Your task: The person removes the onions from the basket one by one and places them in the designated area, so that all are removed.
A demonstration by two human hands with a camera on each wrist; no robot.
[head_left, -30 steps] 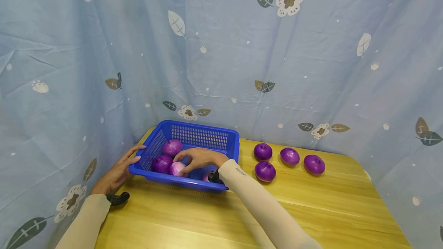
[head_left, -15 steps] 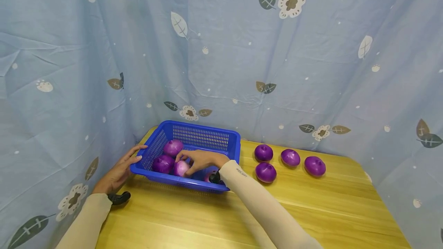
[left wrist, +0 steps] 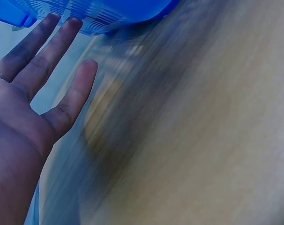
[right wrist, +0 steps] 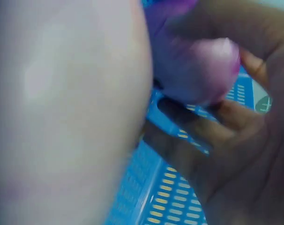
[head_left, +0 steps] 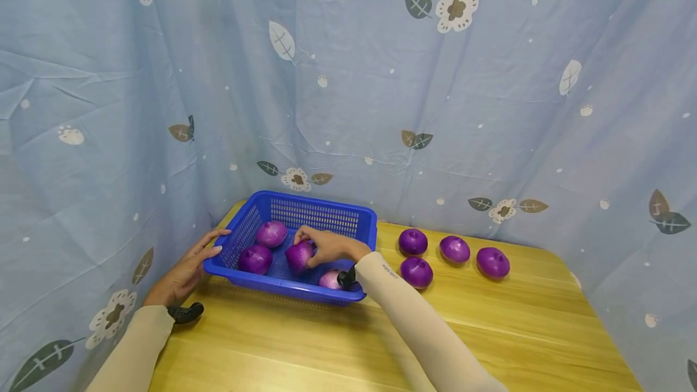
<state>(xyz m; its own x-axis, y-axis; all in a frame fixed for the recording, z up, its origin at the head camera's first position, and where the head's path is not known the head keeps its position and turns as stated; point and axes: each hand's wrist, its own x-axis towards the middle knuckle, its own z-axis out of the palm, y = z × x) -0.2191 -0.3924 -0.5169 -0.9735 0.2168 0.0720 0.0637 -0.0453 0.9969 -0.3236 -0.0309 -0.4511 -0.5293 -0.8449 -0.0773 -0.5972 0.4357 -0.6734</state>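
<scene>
In the head view my right hand grips a purple onion inside the blue basket, thumb on one side and fingers on the other. The right wrist view shows that onion between thumb and curled fingers. Two more purple onions, one at the back and one in front, lie at the basket's left. A paler onion sits under my right wrist, partly covered by the black wrist strap. My left hand has its fingers extended, fingertips at the basket's left rim.
Several purple onions, among them a near one and a far right one, rest on the wooden table right of the basket. A blue patterned curtain hangs behind and along both sides.
My right hand has lifted the onion and carried it rightward from the left group, turning it so its darker side shows. The pale onion by the wrist is more visible. The left hand stays put.
</scene>
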